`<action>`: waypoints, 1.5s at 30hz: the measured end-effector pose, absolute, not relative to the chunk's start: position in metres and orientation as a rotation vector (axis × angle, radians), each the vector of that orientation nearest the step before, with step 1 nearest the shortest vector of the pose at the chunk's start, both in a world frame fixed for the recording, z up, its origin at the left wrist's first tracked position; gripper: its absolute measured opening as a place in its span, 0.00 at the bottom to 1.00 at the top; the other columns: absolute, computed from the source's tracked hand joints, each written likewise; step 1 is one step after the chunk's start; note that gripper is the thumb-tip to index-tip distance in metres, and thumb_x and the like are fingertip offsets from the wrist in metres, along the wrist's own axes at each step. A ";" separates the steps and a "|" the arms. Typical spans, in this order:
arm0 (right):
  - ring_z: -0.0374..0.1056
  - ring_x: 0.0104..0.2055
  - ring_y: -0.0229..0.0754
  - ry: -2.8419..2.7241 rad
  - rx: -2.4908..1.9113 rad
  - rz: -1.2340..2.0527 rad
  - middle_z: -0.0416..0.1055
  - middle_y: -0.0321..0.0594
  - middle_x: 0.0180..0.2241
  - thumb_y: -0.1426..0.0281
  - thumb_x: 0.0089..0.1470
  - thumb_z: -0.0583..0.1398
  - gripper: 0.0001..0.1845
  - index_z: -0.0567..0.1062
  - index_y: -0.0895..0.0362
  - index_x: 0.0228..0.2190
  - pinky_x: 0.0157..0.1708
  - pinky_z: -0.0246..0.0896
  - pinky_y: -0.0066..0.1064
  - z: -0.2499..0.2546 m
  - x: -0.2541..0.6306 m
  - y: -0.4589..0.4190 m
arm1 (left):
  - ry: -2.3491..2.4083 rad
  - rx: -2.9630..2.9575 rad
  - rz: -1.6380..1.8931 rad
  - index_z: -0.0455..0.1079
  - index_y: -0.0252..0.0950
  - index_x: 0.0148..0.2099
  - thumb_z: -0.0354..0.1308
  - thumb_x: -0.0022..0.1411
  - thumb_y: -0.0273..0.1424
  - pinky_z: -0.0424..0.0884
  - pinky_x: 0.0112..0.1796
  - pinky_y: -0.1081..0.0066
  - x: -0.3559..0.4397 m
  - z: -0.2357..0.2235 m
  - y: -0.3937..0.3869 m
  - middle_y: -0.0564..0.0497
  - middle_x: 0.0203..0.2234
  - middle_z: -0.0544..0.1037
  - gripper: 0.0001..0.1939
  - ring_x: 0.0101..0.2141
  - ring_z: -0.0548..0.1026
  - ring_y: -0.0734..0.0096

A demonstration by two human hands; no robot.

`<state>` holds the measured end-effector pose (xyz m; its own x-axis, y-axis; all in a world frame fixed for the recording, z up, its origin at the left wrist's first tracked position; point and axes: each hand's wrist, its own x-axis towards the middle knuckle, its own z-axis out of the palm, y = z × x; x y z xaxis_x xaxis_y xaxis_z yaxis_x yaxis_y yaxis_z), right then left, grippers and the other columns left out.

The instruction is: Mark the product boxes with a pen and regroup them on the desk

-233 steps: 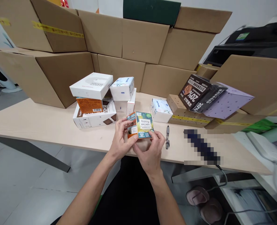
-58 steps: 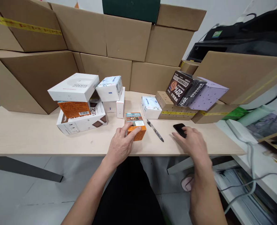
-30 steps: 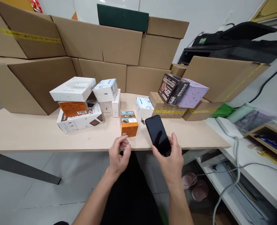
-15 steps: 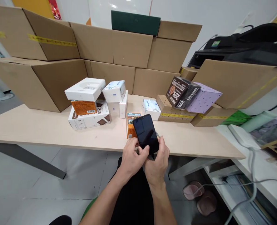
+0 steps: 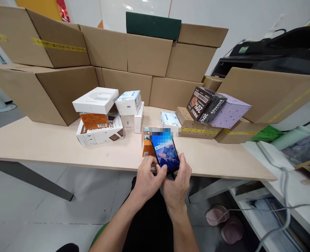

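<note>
Between my two hands is a black smartphone [image 5: 167, 154], its screen lit with a blue mountain picture; the top part is blurred out. My left hand [image 5: 151, 176] grips the lower left side, thumb at the bottom of the screen. My right hand [image 5: 178, 182] is closed round the lower right edge. Behind the phone, partly covered by it, an orange box [image 5: 147, 145] stands on the table. A white tissue pack [image 5: 170, 119] with blue print lies just beyond.
On the table [image 5: 52, 147] a white box [image 5: 97, 99] tops a stack at left. A dark brown box [image 5: 203, 103] and a purple box [image 5: 230, 110] lean together on a cardboard box [image 5: 196, 131] at right. Large cartons [image 5: 175, 92] wall the back. Pink slippers [image 5: 232, 229] lie on the floor.
The phone's screen has gone from dark to lit. Both hands keep nearly the same hold, and the boxes have not moved.
</note>
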<state>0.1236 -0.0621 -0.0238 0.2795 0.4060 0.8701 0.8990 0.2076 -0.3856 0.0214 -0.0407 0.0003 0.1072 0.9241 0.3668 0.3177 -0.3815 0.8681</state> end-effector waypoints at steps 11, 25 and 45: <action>0.68 0.53 0.56 -1.262 -1.611 -0.645 0.71 0.58 0.54 0.57 0.52 0.67 0.48 0.55 0.62 0.66 0.51 0.66 0.48 -0.023 0.183 -0.065 | 1.167 1.807 1.371 0.62 0.38 0.34 0.58 0.61 0.36 0.66 0.36 0.70 0.019 -0.005 -0.041 0.54 0.28 0.70 0.09 0.32 0.69 0.71; 0.69 0.41 0.59 -1.364 -2.291 -0.337 0.75 0.59 0.40 0.52 0.52 0.59 0.46 0.59 0.68 0.63 0.46 0.62 0.47 -0.008 0.293 -0.062 | 1.736 2.307 1.561 0.67 0.36 0.56 0.63 0.58 0.38 0.69 0.47 0.52 0.016 0.007 -0.011 0.36 0.53 0.60 0.25 0.50 0.65 0.48; 0.67 0.53 0.57 -1.387 -1.798 -0.597 0.72 0.58 0.49 0.53 0.61 0.54 0.30 0.70 0.63 0.54 0.53 0.61 0.49 -0.001 0.271 -0.044 | 1.783 2.506 1.479 0.67 0.37 0.58 0.63 0.61 0.36 0.69 0.51 0.51 -0.033 0.001 0.024 0.34 0.57 0.61 0.24 0.56 0.65 0.44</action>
